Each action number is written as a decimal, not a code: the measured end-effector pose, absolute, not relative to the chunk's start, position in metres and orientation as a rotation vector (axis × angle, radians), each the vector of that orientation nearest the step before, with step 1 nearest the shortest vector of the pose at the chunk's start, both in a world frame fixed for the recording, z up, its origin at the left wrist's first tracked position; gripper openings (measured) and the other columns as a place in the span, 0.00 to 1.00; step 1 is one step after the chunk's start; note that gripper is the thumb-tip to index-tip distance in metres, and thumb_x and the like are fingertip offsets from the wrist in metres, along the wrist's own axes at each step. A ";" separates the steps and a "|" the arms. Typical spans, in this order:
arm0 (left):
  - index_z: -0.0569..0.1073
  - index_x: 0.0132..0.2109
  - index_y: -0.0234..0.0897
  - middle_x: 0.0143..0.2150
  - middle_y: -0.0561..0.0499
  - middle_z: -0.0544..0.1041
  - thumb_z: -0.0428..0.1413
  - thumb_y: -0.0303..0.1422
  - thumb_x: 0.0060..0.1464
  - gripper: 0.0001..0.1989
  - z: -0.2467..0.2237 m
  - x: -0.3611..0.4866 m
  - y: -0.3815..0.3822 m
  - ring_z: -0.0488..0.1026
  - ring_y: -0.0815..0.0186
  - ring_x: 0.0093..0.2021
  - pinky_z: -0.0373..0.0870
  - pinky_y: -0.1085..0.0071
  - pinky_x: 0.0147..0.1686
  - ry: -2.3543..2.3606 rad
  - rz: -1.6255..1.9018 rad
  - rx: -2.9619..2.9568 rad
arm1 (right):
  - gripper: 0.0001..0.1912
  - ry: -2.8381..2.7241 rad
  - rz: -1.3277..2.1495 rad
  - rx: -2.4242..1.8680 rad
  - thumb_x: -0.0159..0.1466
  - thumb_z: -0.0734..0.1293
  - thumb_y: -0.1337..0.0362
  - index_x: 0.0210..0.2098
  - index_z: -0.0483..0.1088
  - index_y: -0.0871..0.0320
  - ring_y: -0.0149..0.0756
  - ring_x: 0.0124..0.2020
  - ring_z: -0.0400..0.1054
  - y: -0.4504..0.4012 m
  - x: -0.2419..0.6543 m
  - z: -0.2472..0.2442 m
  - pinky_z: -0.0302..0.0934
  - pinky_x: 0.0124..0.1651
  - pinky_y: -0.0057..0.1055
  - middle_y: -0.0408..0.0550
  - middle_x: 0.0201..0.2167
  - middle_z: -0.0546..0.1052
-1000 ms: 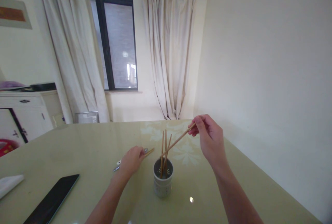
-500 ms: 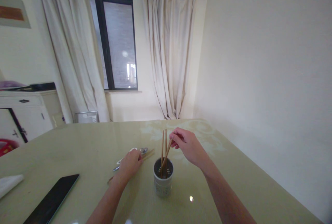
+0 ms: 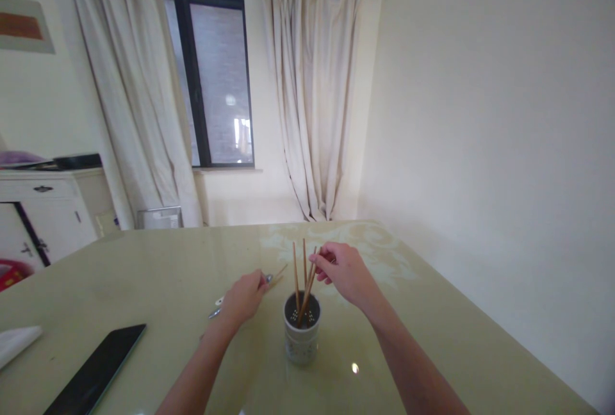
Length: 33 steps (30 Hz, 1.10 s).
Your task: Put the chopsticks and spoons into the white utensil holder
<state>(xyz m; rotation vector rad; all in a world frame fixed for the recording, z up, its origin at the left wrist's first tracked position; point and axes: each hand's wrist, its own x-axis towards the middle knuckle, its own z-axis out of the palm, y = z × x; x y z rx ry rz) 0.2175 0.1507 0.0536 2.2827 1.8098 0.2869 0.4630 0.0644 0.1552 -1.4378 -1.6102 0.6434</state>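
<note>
A pale patterned utensil holder (image 3: 302,344) stands upright on the table, with several wooden chopsticks (image 3: 296,274) leaning in it. Above its rim, my right hand (image 3: 339,268) pinches the upper part of a chopstick whose lower end is inside the holder. My left hand (image 3: 245,300) lies low over the utensils left of the holder, its fingers closed round a chopstick (image 3: 278,275); its tip sticks out to the right. A metal spoon (image 3: 214,313) and a white-handled utensil (image 3: 220,301) are partly hidden under that hand.
A dark phone (image 3: 98,370) rests at the table's left front, beside a white tissue or cloth (image 3: 18,343). The pale green glossy table (image 3: 168,268) meets a white wall on the right. A white cabinet (image 3: 52,203) stands beyond, at the left.
A chopstick tip by my left hand has risen and tilts up more. My right hand has moved slightly down, and the chopsticks in the holder have spread further to the left.
</note>
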 end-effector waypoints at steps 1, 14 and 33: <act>0.73 0.44 0.40 0.44 0.45 0.83 0.49 0.37 0.69 0.10 0.058 0.218 0.150 0.80 0.58 0.45 0.65 0.69 0.41 1.799 0.315 2.275 | 0.14 -1.618 0.638 -1.443 0.68 0.68 0.60 0.26 0.71 0.57 0.37 0.26 0.79 0.064 0.463 0.155 0.70 0.29 0.27 0.47 0.24 0.81; 0.74 0.41 0.39 0.37 0.50 0.78 0.57 0.45 0.59 0.13 0.129 0.245 0.111 0.73 0.65 0.33 0.70 0.71 0.32 1.090 1.222 1.898 | 0.16 -1.565 0.267 -1.475 0.65 0.73 0.49 0.34 0.78 0.57 0.36 0.25 0.76 0.056 0.470 0.170 0.66 0.30 0.29 0.47 0.28 0.82; 0.78 0.41 0.38 0.31 0.54 0.77 0.63 0.43 0.59 0.13 0.145 0.254 0.092 0.71 0.69 0.30 0.65 0.75 0.29 0.830 1.191 1.842 | 0.10 -1.552 0.548 -1.134 0.68 0.70 0.57 0.41 0.79 0.57 0.33 0.27 0.75 0.047 0.457 0.175 0.65 0.26 0.26 0.45 0.30 0.81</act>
